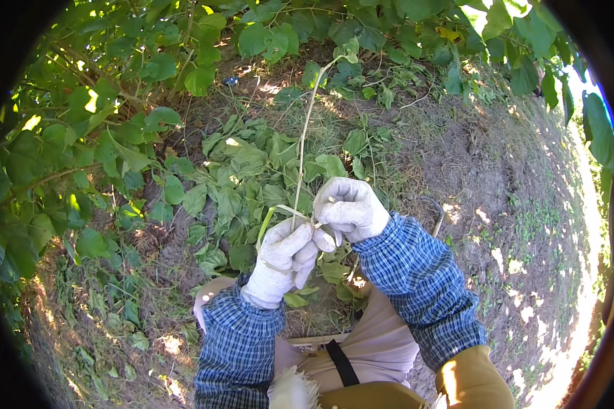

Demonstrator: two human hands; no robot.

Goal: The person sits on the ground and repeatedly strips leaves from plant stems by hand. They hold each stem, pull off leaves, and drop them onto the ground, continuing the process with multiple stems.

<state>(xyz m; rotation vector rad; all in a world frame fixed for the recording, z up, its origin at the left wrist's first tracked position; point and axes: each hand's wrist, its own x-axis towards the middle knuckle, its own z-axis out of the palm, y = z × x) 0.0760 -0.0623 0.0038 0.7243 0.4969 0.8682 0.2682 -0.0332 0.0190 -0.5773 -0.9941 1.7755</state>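
My left hand [286, 250], in a pale knit work glove, is closed around the lower end of a long thin plant stem [304, 138]. The stem rises away from me, bends near its top and carries a small curled leaf [349, 50] there. My right hand [349, 208], gloved the same way, has its fingers curled and pinched beside the left fingertips. Between the hands a narrow pale-green strip [267, 222] folds over the left fingers. What exactly the right fingertips pinch is mostly hidden.
Picked, wilting leaves [256, 158] lie heaped on the ground beyond my hands. Leafy branches [82, 133] crowd the left and top. A curved metal piece [437, 212] sticks out behind my right sleeve [414, 271]. Bare soil [470, 168] stretches to the right.
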